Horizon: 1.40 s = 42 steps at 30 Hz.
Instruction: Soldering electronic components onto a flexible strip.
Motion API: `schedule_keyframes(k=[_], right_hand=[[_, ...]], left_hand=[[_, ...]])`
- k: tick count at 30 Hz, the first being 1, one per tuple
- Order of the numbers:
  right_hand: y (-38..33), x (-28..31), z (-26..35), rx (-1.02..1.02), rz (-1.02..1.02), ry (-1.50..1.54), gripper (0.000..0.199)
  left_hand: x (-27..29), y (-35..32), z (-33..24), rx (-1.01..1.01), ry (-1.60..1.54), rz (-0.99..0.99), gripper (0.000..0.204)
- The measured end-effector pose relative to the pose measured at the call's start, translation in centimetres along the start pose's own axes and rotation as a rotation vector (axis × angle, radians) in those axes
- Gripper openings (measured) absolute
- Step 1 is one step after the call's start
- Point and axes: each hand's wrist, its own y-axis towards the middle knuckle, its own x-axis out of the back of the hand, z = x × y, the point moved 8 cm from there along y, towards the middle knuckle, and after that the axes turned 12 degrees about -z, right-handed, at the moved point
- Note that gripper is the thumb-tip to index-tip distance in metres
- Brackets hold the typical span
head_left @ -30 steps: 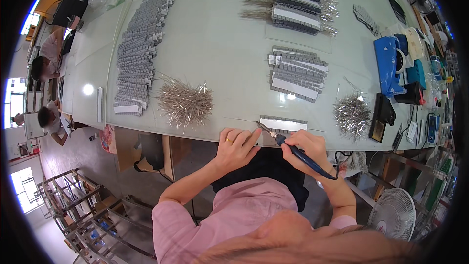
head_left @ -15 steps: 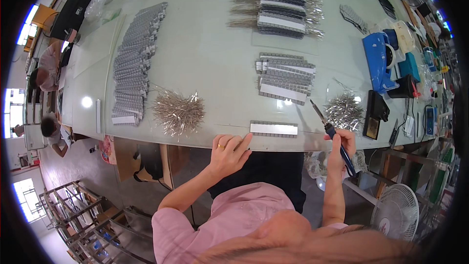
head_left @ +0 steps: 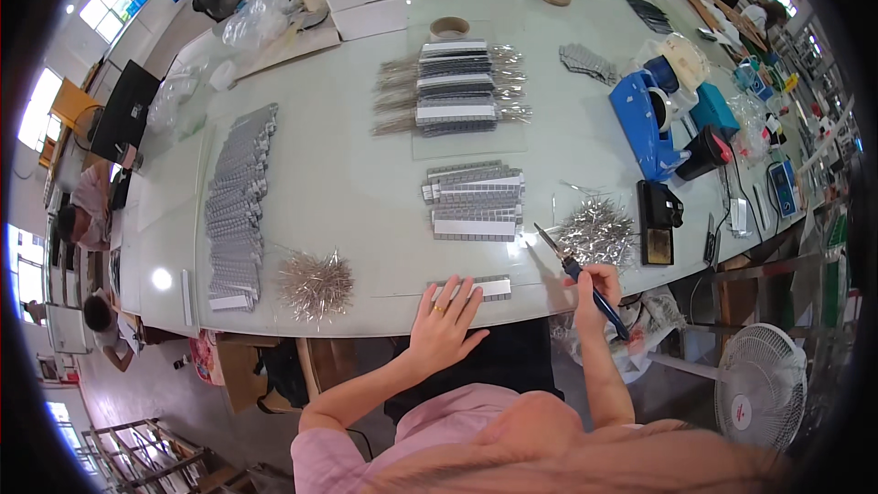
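Note:
My left hand (head_left: 448, 325) lies with fingers stretched over a short grey strip with a white face (head_left: 496, 288), near the table's front edge. The hand hides the strip's left part. My right hand (head_left: 596, 300) grips the dark blue handle of a soldering iron (head_left: 572, 267), its tip pointing up and left. Beside that tip lies a pile of thin silvery wire pieces (head_left: 599, 230). Similar strips are stacked (head_left: 474, 222) beyond my left hand. To its left sits another heap of silvery wires (head_left: 315, 285).
A long row of grey strips (head_left: 236, 210) lies at left. Strips with wires (head_left: 457, 87) lie farther back, before a tape roll (head_left: 450, 28). At right stand a blue tape dispenser (head_left: 643, 123) and a black box (head_left: 656, 220). White boxes (head_left: 368, 0) and another person's hands are at the far edge.
My left hand has moved from the strip's left end onto the strip, its fingers now spread over it. My right hand still holds the soldering iron. The view has shifted, showing more of the far table.

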Motion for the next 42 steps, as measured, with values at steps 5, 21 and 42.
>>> schedule_keyframes(k=[5,21,42], right_hand=[[0.1,-0.3,-0.7,0.000,-0.010,0.086,0.011],[1.0,0.1,-0.3,-0.024,-0.083,0.178,0.008],[1.4,2.0,-2.0,0.083,-0.227,0.050,0.005]], left_hand=[[0.0,0.6,0.0,-0.047,0.066,-0.032,0.064],[1.4,-1.0,-1.5,-0.276,-0.047,-0.153,0.039],[-0.3,25.9,15.3,-0.312,0.260,-0.356,0.035]])
